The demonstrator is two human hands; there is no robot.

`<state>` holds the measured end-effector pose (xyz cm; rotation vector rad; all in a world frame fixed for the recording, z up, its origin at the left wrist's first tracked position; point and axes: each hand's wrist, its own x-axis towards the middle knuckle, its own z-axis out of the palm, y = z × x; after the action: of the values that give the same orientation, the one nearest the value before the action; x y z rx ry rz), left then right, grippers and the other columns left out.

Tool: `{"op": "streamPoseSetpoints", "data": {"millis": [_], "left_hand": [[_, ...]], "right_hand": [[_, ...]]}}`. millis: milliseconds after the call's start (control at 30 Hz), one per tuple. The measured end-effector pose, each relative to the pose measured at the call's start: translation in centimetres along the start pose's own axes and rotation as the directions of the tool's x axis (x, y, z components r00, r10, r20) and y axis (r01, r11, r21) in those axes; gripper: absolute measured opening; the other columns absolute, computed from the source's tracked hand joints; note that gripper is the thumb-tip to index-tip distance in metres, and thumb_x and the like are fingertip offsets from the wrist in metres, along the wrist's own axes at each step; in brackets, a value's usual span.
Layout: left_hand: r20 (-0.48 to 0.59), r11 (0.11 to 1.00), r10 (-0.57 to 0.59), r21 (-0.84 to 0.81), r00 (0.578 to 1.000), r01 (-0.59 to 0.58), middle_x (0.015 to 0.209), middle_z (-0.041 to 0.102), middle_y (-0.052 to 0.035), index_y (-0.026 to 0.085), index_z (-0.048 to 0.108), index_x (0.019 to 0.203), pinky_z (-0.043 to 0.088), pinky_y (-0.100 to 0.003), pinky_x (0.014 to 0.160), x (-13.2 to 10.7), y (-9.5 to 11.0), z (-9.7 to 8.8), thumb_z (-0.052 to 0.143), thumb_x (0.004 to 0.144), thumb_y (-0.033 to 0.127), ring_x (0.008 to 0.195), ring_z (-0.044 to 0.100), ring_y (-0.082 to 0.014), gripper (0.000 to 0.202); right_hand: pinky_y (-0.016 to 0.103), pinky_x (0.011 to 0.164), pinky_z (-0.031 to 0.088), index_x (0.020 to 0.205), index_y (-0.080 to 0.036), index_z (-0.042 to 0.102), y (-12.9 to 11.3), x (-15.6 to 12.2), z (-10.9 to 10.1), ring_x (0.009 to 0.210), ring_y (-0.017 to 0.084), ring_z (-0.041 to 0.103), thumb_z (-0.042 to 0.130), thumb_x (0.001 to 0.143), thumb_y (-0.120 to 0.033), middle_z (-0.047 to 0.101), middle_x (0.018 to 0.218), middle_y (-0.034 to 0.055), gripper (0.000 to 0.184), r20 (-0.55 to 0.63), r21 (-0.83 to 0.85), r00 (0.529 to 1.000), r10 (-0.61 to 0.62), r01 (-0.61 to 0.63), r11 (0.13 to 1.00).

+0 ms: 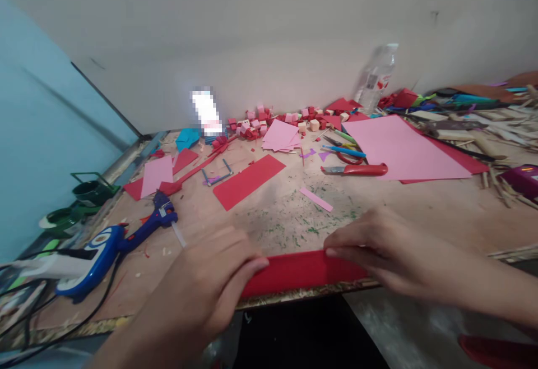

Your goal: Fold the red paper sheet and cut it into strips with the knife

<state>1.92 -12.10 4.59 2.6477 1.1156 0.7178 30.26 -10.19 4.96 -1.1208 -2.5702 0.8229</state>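
Though I can't read the label (382, 82) on the bottle (380, 66) at one o'clock, the left hand (218, 279) and right hand (378, 251) pinch the red strip (300, 271) between them at the surface's (441, 212) six-o'clock edge.

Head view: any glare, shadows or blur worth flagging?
Head view: the white patch at the back wall is blown out and pixelated, detail lost; the bottle has a soft shadow to its left; left hand and right hand look slightly blurred.
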Motion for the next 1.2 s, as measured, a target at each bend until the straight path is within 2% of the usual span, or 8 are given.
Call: {"op": "streamPoseSetpoints", "data": {"millis": [200,433,567,700,867,1033,1133,1200], "left_hand": [[0.152,0.946,-0.248,-0.176,0.957,0.273,0.078,0.075,-0.0009,0.021,0.070,0.079,0.048,-0.028,0.071,1.0,-2.6,0.6,0.050,0.103,0.032,0.075,0.068,-0.0178,0.033],[0.330,0.841,-0.407,-0.228,0.851,0.491,0.076,0.076,-0.0013,0.021,0.073,0.076,0.045,-0.028,0.066,2.7,-5.8,2.5,0.052,0.098,0.039,0.073,0.068,-0.0191,0.035],[0.343,0.832,-0.411,-0.239,0.845,0.502,0.074,0.075,-0.0011,0.020,0.072,0.075,0.045,-0.028,0.065,2.6,-6.8,2.8,0.053,0.098,0.040,0.071,0.067,-0.0184,0.036],[0.344,0.826,-0.417,-0.243,0.841,0.509,0.064,0.068,-0.0006,0.020,0.071,0.071,0.041,-0.027,0.060,2.4,-6.8,2.8,0.052,0.097,0.042,0.062,0.060,-0.0168,0.039],[0.379,0.819,-0.408,-0.250,0.831,0.516,0.066,0.063,-0.0001,0.020,0.065,0.069,0.039,-0.028,0.062,2.4,-6.7,3.0,0.048,0.099,0.045,0.065,0.057,-0.0170,0.042],[0.346,0.845,-0.379,-0.248,0.858,0.474,0.062,0.051,0.0032,0.022,0.050,0.065,0.035,-0.028,0.060,2.1,-7.4,3.4,0.042,0.102,0.048,0.061,0.050,-0.0158,0.046],[0.330,0.868,-0.362,-0.221,0.872,0.444,0.063,0.051,0.0032,0.022,0.045,0.065,0.034,-0.028,0.061,1.9,-7.5,3.4,0.040,0.103,0.048,0.062,0.050,-0.0161,0.046],[0.350,0.875,-0.362,-0.191,0.864,0.444,0.064,0.052,0.0026,0.023,0.045,0.065,0.035,-0.029,0.062,1.9,-7.4,3.3,0.039,0.103,0.047,0.063,0.052,-0.0166,0.045]], "right_hand": [[0.031,0.057,0.033,0.074,-0.020,0.066,3.2,0.1,-0.6,0.057,0.016,0.052,0.048,0.105,-0.031,0.064,0.064,0.0024,0.038,-0.002,-0.016,0.990,0.142,-0.142,0.990],[0.031,0.059,0.041,0.083,-0.021,0.078,6.5,0.9,-1.2,0.066,0.021,0.063,0.056,0.100,-0.038,0.075,0.076,0.0063,0.033,-0.038,0.090,0.973,0.229,-0.225,0.970],[0.031,0.063,0.045,0.088,-0.020,0.078,7.4,0.8,-1.4,0.072,0.023,0.066,0.055,0.101,-0.040,0.077,0.083,0.0074,0.033,0.006,0.097,0.962,0.272,-0.272,0.957],[0.031,0.064,0.045,0.088,-0.019,0.076,7.9,0.7,-1.5,0.072,0.021,0.065,0.054,0.102,-0.036,0.076,0.083,0.0067,0.031,0.058,0.090,0.953,0.297,-0.301,0.949],[0.031,0.067,0.046,0.088,-0.019,0.075,8.0,0.6,-1.6,0.076,0.021,0.066,0.051,0.104,-0.034,0.076,0.087,0.0058,0.032,0.104,0.125,0.955,0.278,-0.290,0.949],[0.032,0.068,0.047,0.090,-0.018,0.075,8.4,0.6,-1.7,0.076,0.021,0.065,0.050,0.104,-0.032,0.076,0.088,0.0067,0.032,0.100,0.057,0.957,0.272,-0.279,0.959],[0.032,0.071,0.048,0.090,-0.018,0.076,8.4,0.9,-1.9,0.078,0.021,0.065,0.050,0.105,-0.032,0.077,0.090,0.0075,0.033,0.106,0.077,0.961,0.254,-0.263,0.962],[0.032,0.071,0.047,0.088,-0.017,0.076,8.4,1.0,-1.9,0.077,0.021,0.064,0.049,0.105,-0.033,0.076,0.088,0.0077,0.035,0.123,0.082,0.965,0.234,-0.244,0.966]]}}
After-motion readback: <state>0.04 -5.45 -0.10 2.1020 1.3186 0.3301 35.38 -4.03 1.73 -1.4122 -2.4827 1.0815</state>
